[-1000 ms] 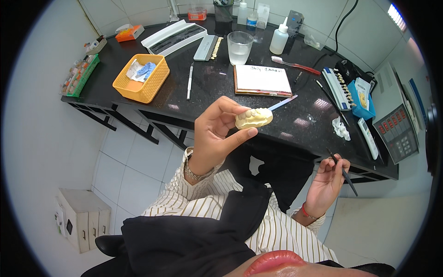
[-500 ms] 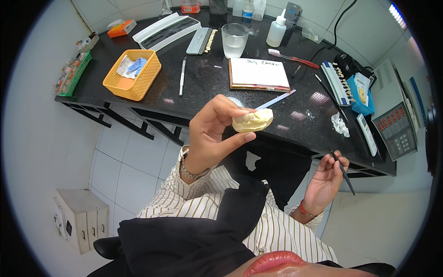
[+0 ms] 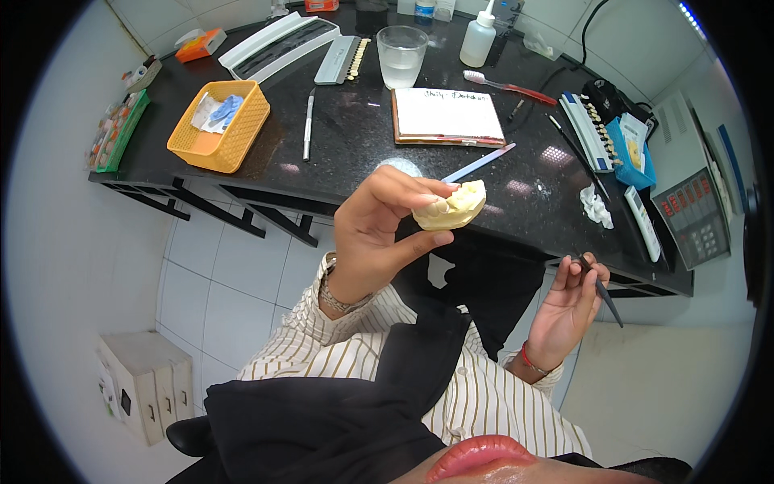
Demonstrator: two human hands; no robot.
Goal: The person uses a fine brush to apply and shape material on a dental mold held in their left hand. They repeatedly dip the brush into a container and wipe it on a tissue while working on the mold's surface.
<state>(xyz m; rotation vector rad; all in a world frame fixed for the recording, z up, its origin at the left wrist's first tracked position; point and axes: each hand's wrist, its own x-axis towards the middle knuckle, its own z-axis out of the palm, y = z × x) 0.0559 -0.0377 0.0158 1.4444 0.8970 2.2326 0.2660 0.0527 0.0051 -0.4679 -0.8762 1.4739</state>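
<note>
My left hand (image 3: 371, 226) is closed on a pale yellow dental cast (image 3: 456, 211), pinched between thumb and fingers above the table's near edge. Teeth stand along its upper side, and the fingertips hide part of them. Off to the right, below the table edge, my right hand (image 3: 560, 319) faces palm up. Between its thumb and fingers is a slim black tapered tool (image 3: 607, 302), whose thick end points down to the right. Its other tip lies by the fingers, too small to make out. Cast and tool are well apart.
On the black table (image 3: 347, 137) are a notepad (image 3: 447, 117), a water glass (image 3: 401, 60), a craft knife (image 3: 309, 129), a toothbrush (image 3: 516, 87) and a dropper bottle (image 3: 478, 44). A yellow basket (image 3: 242, 133) stands left; shade guides (image 3: 588, 133) and crumpled tissue (image 3: 597, 206) lie right.
The cast has moved slightly right and tilted, its right end now higher. My right hand still holds the black tool, almost unmoved. The table's things sit a little higher in view.
</note>
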